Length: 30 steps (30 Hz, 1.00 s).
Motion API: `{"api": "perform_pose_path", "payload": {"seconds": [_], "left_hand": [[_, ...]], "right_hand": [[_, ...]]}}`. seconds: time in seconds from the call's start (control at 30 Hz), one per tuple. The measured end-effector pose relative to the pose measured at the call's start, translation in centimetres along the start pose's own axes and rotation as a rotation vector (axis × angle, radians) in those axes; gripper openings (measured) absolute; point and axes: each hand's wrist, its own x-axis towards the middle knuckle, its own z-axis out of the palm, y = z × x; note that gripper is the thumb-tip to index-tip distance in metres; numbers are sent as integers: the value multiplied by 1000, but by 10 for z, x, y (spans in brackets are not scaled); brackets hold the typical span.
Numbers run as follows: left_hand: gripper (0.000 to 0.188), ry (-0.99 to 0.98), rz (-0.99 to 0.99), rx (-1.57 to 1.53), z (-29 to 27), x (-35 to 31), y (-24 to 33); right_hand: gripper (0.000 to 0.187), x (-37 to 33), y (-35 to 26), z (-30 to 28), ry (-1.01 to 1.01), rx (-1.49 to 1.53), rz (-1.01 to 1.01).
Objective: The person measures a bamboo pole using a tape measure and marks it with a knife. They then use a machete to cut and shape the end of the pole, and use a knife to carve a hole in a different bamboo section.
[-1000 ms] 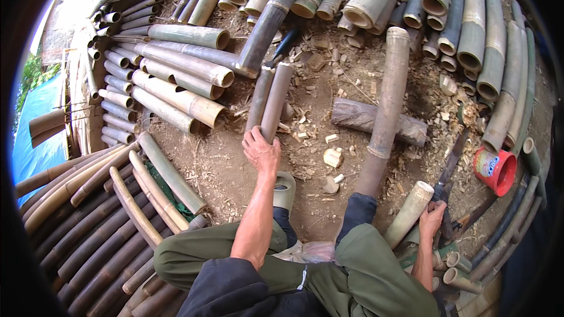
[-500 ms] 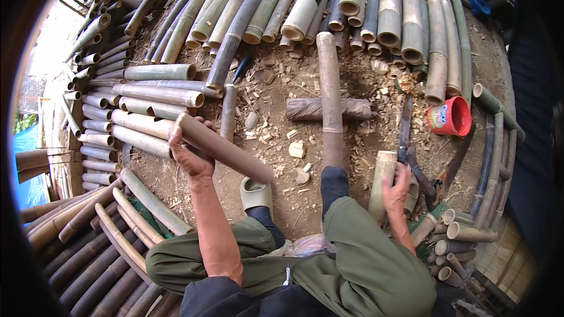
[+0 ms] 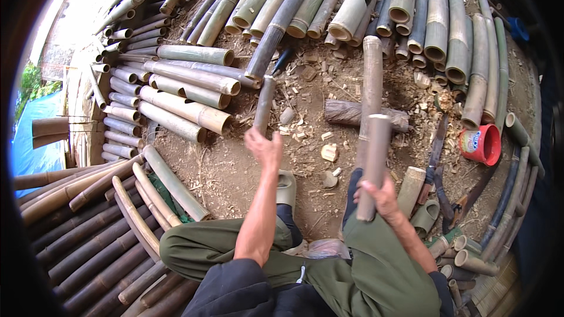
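Observation:
My right hand (image 3: 382,198) is wrapped round the lower part of a short brown bamboo piece (image 3: 376,147), held nearly upright above my right knee. Its upper part crosses in front of a longer bamboo pole (image 3: 372,70), which rests over a dark log (image 3: 341,113) on the ground. My left hand (image 3: 265,149) reaches forward, fingers apart, at the near end of a thin short bamboo piece (image 3: 265,103) lying on the dirt. Whether the fingertips touch it I cannot tell. Beside my right hand stands a pale bamboo piece (image 3: 410,191).
Rows of cut bamboo (image 3: 352,17) lie at the far side, with stacks (image 3: 188,97) to the left and lower left. A large blade (image 3: 436,147), a saw (image 3: 464,205) and a red bucket (image 3: 490,145) are on the right. Wood chips (image 3: 329,152) litter the dirt.
The brown bamboo piece has passed from my left hand to my right, which has come off the pale piece. My left hand has moved to the thin bamboo piece. The view has shifted left.

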Motion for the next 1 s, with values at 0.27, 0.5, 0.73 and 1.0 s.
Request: {"api": "perform_pose_path", "payload": {"seconds": [0.27, 0.5, 0.73, 1.0], "left_hand": [[68, -868, -447, -852, 3, 50, -33], [83, -1360, -554, -1548, -6, -85, 63], [83, -1454, -521, -1253, -20, -97, 76], [80, -1450, -803, -1475, -11, -93, 68]], "right_hand": [[41, 24, 14, -60, 427, -157, -107], [46, 67, 0, 10, 135, 72, -136], [52, 67, -2, 13, -26, 160, -119], [45, 70, 2, -6, 32, 259, 9]]}}
